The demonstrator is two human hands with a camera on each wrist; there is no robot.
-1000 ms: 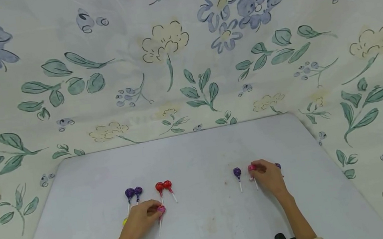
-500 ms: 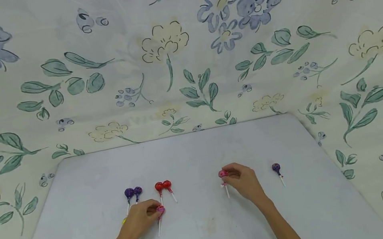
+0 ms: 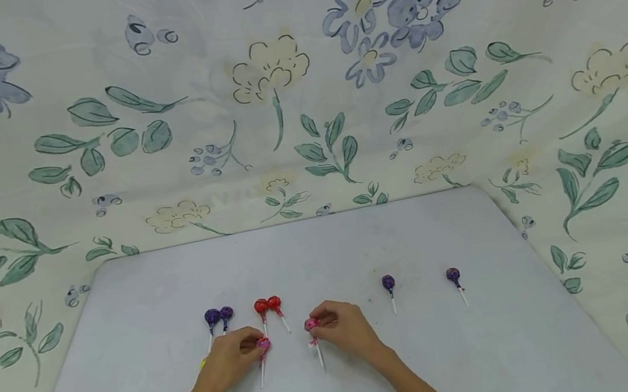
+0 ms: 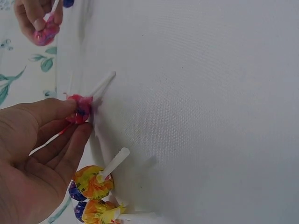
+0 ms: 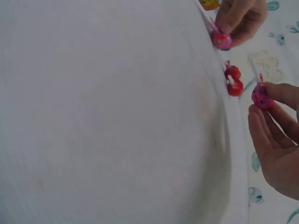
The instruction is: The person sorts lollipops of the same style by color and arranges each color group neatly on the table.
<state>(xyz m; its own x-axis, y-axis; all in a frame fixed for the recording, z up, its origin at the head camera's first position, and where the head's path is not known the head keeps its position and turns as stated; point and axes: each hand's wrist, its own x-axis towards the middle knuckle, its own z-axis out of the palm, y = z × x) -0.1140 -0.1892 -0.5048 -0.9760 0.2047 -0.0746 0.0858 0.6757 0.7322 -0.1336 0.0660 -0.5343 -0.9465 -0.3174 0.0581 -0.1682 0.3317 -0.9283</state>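
My left hand (image 3: 231,362) pinches the head of a pink lollipop (image 4: 82,110) on the table, its white stick pointing toward me. To its right, my right hand (image 3: 346,331) holds a second pink lollipop (image 3: 311,324) between thumb and fingers, stick hanging down. Just beyond the left hand lie two red lollipops (image 3: 261,305) side by side, and two purple lollipops (image 3: 212,317) touch heads further left. Mostly hidden behind the left hand in the head view, two yellow lollipops (image 4: 93,181) show clearly in the left wrist view.
On the right half of the white table (image 3: 322,254) lie two separate purple lollipops, one nearer the middle (image 3: 388,283) and another (image 3: 453,275) further right. A flower-patterned cloth (image 3: 300,92) rises behind the table's far edge.
My right hand has carried its pink lollipop leftward from between the two right-hand purple lollipops to near the left hand. The left hand has stayed in place.
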